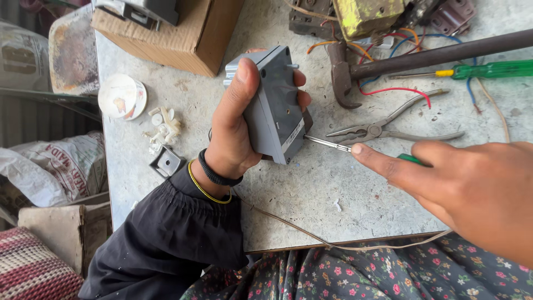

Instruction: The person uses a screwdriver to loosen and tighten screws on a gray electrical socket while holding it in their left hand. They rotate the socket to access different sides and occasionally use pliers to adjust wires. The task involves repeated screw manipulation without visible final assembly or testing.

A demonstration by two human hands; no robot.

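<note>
Head view: a grey switch box is clasped above the surface by the left hand; a screwdriver, gripped in the right hand, is set against its lower edge, judged mid-screwing; steady alignment is required.

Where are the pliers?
Head view, right of centre: the pliers lie on the table, below the hammer, just beyond the right hand.

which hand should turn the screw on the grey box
Right. The right hand already holds the screwdriver with its tip at the grey box; the left hand grips that box.
</note>
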